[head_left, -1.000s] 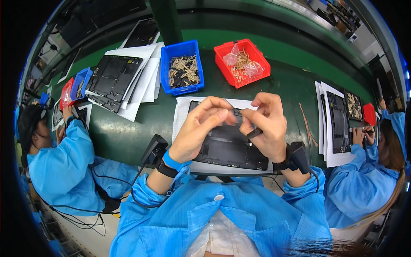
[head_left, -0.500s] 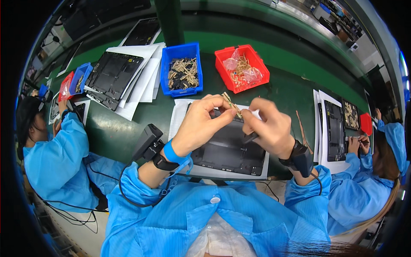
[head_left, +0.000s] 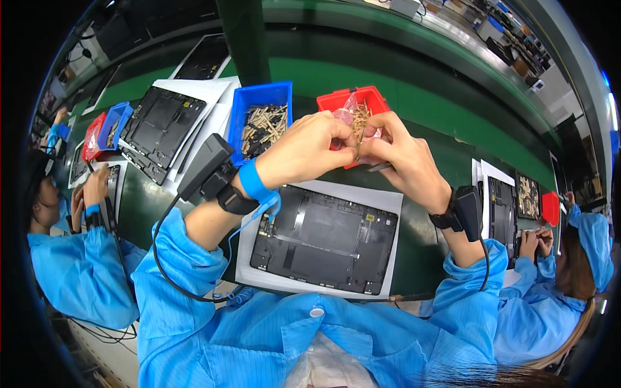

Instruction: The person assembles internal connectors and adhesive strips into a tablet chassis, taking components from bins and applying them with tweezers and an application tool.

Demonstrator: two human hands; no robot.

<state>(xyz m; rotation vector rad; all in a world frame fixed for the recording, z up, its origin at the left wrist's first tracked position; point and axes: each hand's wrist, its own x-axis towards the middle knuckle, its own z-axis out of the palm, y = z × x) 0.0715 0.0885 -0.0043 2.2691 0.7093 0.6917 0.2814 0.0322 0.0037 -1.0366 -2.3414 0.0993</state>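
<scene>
My left hand (head_left: 307,150) is closed in a pinch on a small, thin tan strip (head_left: 359,143), held up just in front of the red bin (head_left: 328,103). Facing it, my right hand (head_left: 409,156) is also closed, its fingertips meeting the strip's edge. A dark slim tool (head_left: 379,167) pokes out below the right fingers; its kind is unclear. Below both hands, a black device housing (head_left: 326,239) lies on a white sheet (head_left: 249,266). The red bin, partly hidden by my hands, holds tan strips and clear plastic bags.
Left of the red bin stands a blue bin (head_left: 238,119) of tan strips and dark pieces. Black housings (head_left: 165,116) on white sheets are stacked at the left, more (head_left: 502,200) at the right. Co-workers in blue sit on both sides. Cables hang from my wrist devices.
Both hands have moved away from me, from over the black housing to the front of the red bin, still pinched together. More of the housing now shows.
</scene>
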